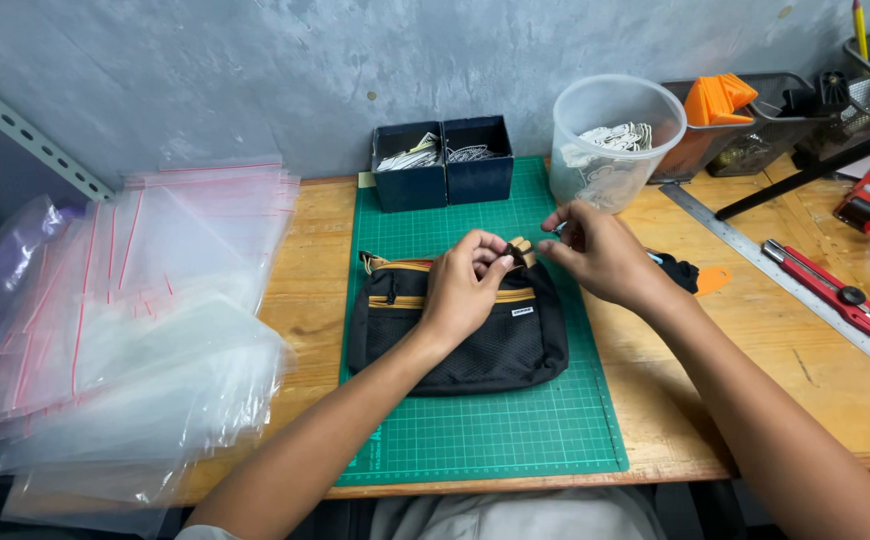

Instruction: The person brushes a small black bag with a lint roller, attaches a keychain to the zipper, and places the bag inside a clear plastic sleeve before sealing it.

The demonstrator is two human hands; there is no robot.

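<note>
Both forearms reach up from the lower edge of the view onto the green cutting mat (475,430), which lies on a wooden table (815,390) against a grey wall. The left forearm angles in from the bottom left, the right from the bottom right, and they meet over a black pouch (455,335) with tan zipper bands that lies flat near the mat's middle.

To the left, a broad stack of clear zip bags (125,330) with red seal strips fans over the table edge. At the mat's far end stand two dark blue boxes (443,160), side by side, filled with pale tags. Right of them is a clear plastic tub (610,140) holding white pieces. A steel ruler (785,275) lies slanted on the right, with a red utility knife (830,290) beside it.

The left hand (463,290) rests on the pouch's top edge, fingers curled and pinching a small tan piece (520,250) there. The right hand (600,250) hovers just beside it, fingers bent, thumb and forefinger closing on something thin; what it is I cannot tell
</note>
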